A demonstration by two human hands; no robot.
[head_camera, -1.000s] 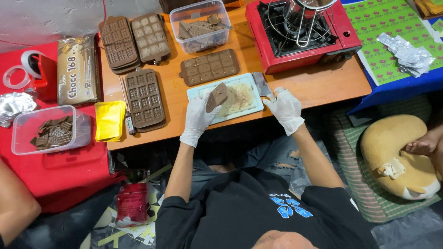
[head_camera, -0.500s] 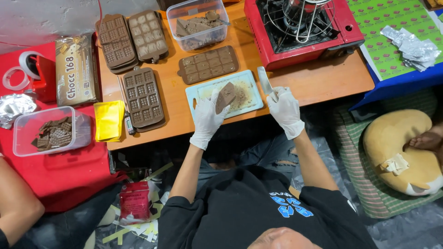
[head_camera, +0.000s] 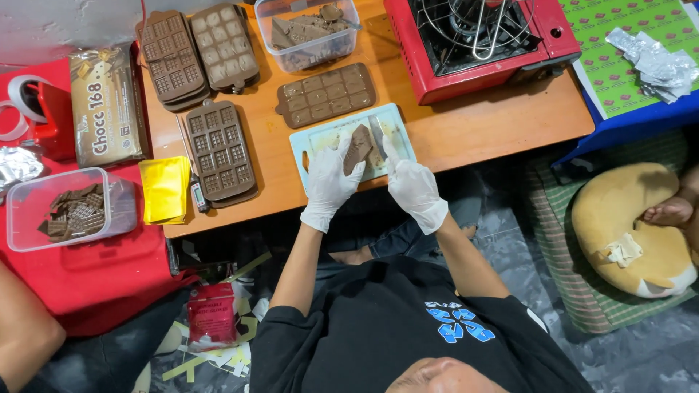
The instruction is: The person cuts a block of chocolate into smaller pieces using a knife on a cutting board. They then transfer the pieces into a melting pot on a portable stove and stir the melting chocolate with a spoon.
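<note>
An orange wooden table (head_camera: pixel 480 124) is carrying a pale blue cutting board (head_camera: pixel 397 135), four brown chocolate moulds (head_camera: pixel 218 149), a clear tub of chocolate pieces (head_camera: pixel 309 33), a yellow packet (head_camera: pixel 164 189) and a red gas stove (head_camera: pixel 473 44).

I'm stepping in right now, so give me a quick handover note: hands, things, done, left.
Left hand: gloved, steadies the chocolate block on the pale cutting board.
Right hand: gloved, holds the knife against the block.
Nearby: filled brown mould, empty moulds, tub of chocolate pieces, red stove.
Done: one mould filled.
Left: block mostly uncut.
</note>
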